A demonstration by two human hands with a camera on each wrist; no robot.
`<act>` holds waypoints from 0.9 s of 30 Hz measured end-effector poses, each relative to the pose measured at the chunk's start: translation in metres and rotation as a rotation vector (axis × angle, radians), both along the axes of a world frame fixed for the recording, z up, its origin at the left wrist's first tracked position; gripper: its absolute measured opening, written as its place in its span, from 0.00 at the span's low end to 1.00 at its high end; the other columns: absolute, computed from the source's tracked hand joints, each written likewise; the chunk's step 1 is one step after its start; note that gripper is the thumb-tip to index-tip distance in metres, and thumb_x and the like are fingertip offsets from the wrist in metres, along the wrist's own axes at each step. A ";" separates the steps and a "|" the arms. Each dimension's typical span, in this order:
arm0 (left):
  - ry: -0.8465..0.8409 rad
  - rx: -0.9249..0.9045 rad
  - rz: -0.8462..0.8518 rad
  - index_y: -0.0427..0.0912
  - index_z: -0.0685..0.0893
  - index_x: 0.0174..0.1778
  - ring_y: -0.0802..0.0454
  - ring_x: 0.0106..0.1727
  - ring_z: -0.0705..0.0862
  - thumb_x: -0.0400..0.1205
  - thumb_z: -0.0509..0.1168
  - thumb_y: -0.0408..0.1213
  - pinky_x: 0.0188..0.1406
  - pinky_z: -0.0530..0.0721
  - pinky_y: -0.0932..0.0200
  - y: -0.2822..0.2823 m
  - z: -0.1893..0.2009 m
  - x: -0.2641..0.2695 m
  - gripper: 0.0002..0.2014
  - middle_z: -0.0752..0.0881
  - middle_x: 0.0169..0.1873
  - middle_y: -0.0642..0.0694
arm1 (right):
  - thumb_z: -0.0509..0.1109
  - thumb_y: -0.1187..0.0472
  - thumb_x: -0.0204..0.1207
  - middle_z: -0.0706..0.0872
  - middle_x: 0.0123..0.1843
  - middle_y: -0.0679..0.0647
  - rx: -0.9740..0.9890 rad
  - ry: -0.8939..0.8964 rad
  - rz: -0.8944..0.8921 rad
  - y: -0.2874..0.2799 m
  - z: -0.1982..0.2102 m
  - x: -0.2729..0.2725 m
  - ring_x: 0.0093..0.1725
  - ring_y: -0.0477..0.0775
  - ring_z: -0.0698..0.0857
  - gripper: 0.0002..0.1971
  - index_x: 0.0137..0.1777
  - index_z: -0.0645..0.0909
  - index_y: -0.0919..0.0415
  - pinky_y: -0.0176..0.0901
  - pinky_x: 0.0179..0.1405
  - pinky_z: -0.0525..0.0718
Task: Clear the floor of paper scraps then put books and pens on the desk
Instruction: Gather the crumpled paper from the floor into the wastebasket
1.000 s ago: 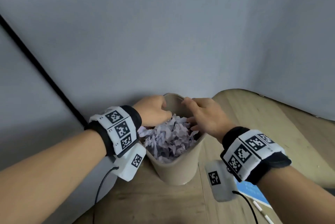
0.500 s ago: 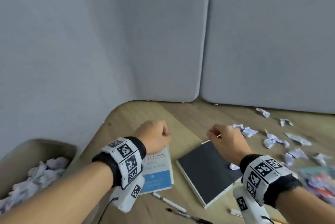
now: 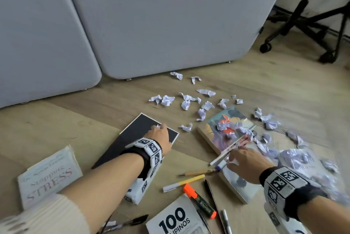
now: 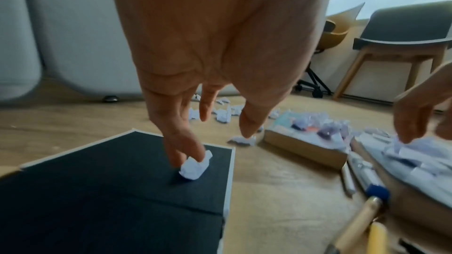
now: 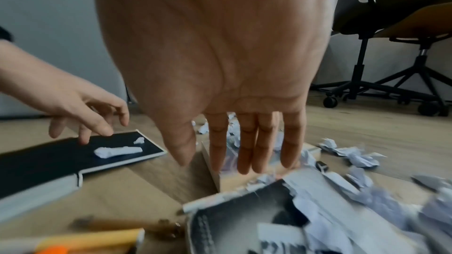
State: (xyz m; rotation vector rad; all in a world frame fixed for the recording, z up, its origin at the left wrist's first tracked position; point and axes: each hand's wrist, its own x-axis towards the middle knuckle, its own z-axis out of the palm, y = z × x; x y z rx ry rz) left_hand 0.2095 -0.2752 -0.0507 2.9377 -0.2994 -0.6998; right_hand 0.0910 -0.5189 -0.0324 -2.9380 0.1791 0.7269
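Note:
My left hand (image 3: 160,129) reaches down onto a black book (image 3: 140,131). Its fingertips (image 4: 186,154) touch a small crumpled paper scrap (image 4: 195,167) lying on the cover, and the thumb stands apart. My right hand (image 3: 230,159) hovers with straight fingers (image 5: 247,152) over a scrap-strewn book (image 3: 236,178), holding nothing. Two white pens (image 3: 225,152) lie just under it. Many scraps (image 3: 186,101) litter the floor and an illustrated book (image 3: 223,120). A blurred heap of scraps (image 3: 295,158) lies at the right.
A "Stress" book (image 3: 49,173) and a "100" book (image 3: 174,220) lie near me. A yellow pen (image 3: 183,182), an orange highlighter (image 3: 198,200) and other pens lie between them. Grey panels (image 3: 151,25) stand behind, a wheeled chair base (image 3: 303,25) at the far right.
Both hands left the paper-filled bin, swung right and dropped to the floor. The left now touches a scrap on the black book. The right is over the scrap-covered book.

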 end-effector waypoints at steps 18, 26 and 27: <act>-0.039 0.154 -0.741 0.36 0.81 0.59 0.40 0.60 0.83 0.83 0.59 0.41 0.51 0.78 0.55 -0.125 0.028 0.023 0.14 0.84 0.60 0.37 | 0.63 0.49 0.82 0.81 0.65 0.53 -0.319 0.183 -0.367 -0.126 0.033 -0.118 0.63 0.55 0.81 0.18 0.66 0.77 0.58 0.41 0.52 0.77; -0.018 -0.184 -0.693 0.42 0.65 0.48 0.42 0.40 0.75 0.84 0.53 0.38 0.45 0.77 0.48 -0.185 -0.001 -0.022 0.04 0.79 0.41 0.40 | 0.67 0.36 0.73 0.71 0.69 0.62 -0.308 -0.318 -0.811 -0.183 -0.044 -0.139 0.67 0.63 0.74 0.42 0.79 0.56 0.58 0.57 0.62 0.79; -0.014 -0.272 -0.635 0.41 0.65 0.49 0.41 0.39 0.76 0.84 0.53 0.36 0.43 0.76 0.48 -0.195 -0.009 -0.030 0.04 0.77 0.38 0.42 | 0.65 0.35 0.74 0.68 0.73 0.62 -0.251 -0.342 -0.886 -0.192 -0.053 -0.135 0.71 0.64 0.71 0.42 0.81 0.54 0.55 0.59 0.66 0.75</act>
